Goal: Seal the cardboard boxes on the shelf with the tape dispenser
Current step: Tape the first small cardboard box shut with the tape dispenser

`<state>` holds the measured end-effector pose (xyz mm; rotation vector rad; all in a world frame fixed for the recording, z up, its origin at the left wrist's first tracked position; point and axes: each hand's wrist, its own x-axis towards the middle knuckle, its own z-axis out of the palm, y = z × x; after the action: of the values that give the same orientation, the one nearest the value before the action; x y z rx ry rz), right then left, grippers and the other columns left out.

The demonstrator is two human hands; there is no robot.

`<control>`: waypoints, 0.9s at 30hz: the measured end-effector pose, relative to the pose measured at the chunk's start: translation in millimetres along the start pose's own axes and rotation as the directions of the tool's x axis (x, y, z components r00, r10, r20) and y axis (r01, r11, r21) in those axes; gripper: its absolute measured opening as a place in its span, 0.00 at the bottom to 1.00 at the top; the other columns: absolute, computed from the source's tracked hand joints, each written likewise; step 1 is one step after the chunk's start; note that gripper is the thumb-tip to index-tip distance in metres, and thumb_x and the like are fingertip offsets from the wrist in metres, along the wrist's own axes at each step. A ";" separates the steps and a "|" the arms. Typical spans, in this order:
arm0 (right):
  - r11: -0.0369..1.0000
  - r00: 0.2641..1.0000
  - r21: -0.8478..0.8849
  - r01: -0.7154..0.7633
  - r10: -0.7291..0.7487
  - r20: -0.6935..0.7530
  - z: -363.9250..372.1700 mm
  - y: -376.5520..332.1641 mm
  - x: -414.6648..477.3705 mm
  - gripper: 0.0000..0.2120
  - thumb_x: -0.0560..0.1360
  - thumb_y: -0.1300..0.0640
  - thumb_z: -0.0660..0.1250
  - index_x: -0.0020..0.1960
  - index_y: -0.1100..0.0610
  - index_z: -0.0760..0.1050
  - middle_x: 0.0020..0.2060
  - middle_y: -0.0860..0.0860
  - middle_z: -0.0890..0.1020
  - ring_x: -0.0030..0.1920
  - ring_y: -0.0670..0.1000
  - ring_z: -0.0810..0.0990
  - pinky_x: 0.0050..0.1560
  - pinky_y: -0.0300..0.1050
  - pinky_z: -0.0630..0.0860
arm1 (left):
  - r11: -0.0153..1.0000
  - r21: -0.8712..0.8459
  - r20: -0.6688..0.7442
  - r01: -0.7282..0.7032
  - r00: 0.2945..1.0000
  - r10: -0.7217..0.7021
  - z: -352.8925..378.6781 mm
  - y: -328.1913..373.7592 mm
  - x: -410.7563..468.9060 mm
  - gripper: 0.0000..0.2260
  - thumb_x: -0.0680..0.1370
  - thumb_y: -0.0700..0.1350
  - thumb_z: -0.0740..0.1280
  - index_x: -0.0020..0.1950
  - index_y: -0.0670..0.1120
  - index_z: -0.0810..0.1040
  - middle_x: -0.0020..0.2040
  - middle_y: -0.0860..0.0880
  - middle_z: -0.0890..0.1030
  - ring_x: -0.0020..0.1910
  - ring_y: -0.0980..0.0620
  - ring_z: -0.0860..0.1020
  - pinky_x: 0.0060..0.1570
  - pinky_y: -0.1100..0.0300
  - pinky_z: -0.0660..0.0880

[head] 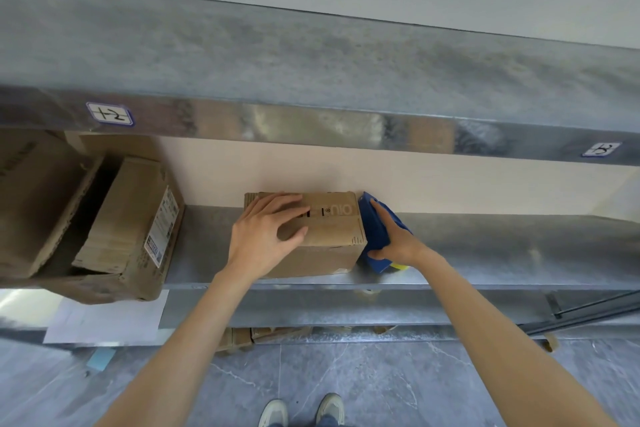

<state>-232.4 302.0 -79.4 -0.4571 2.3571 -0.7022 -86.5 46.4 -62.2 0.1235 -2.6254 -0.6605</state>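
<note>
Metal shelf (485, 246) stretches wide rightward; a small cardboard box (332, 229) sits mid-shelf near the back wall. Left grip (266, 236) lies released on its top; right grip (398, 241) grasps the blue tape dispenser (374, 229) against its right side. Larger open carton (131, 218) overhangs the shelf edge at left.

Both forearms (194, 340) are bare along all their visible length, each ending in a bare hand: the left hand (266, 236) and the right hand (398, 243). Low down are a pale grey-beige left shoe (273, 412) and a matching right shoe (330, 407), both round-toed, under dark blue trouser cuffs (327, 422).
</note>
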 end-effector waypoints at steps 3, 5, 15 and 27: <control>1.000 1.000 -0.010 0.018 -0.019 -0.010 0.8 2.1 1.3 0.57 0.70 0.61 0.76 0.77 0.34 0.38 0.70 0.51 0.70 0.58 0.55 0.76 0.51 0.46 0.79 | 1.000 0.000 0.008 0.005 1.000 -0.005 -0.1 0.1 0.1 0.18 0.76 0.61 0.61 0.60 0.58 0.83 0.65 0.62 0.77 0.67 0.59 0.70 0.65 0.51 0.74; 1.000 1.000 -0.016 0.020 -0.020 -0.006 0.8 3.6 3.1 0.57 0.70 0.62 0.76 0.78 0.35 0.37 0.68 0.52 0.72 0.57 0.56 0.76 0.52 0.47 0.79 | 1.000 -0.002 0.011 0.007 1.000 -0.007 0.0 0.0 -0.2 0.18 0.76 0.61 0.61 0.60 0.58 0.83 0.65 0.63 0.77 0.67 0.59 0.70 0.64 0.50 0.74; 0.999 0.960 0.023 0.032 -0.024 -0.280 12.7 8.8 -10.1 0.39 0.77 0.46 0.67 0.76 0.30 0.45 0.75 0.44 0.67 0.66 0.58 0.75 0.58 0.55 0.77 | 1.000 -0.015 0.053 0.012 0.999 -0.012 -4.6 0.8 -0.1 0.19 0.76 0.62 0.60 0.62 0.59 0.81 0.66 0.64 0.76 0.68 0.59 0.70 0.67 0.51 0.72; 0.946 0.892 0.075 0.317 -0.270 -0.363 -48.9 -40.2 -64.0 0.38 0.77 0.55 0.72 0.72 0.28 0.54 0.68 0.38 0.71 0.60 0.51 0.77 0.53 0.49 0.77 | 0.997 -0.071 0.094 -0.001 0.996 0.007 -12.8 0.5 -1.8 0.12 0.76 0.55 0.69 0.59 0.57 0.81 0.66 0.64 0.77 0.68 0.59 0.72 0.65 0.55 0.72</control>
<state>-211.2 318.5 6.5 -0.6886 2.5730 -1.1584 -79.4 41.6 -52.4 0.0674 -2.6876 -0.7746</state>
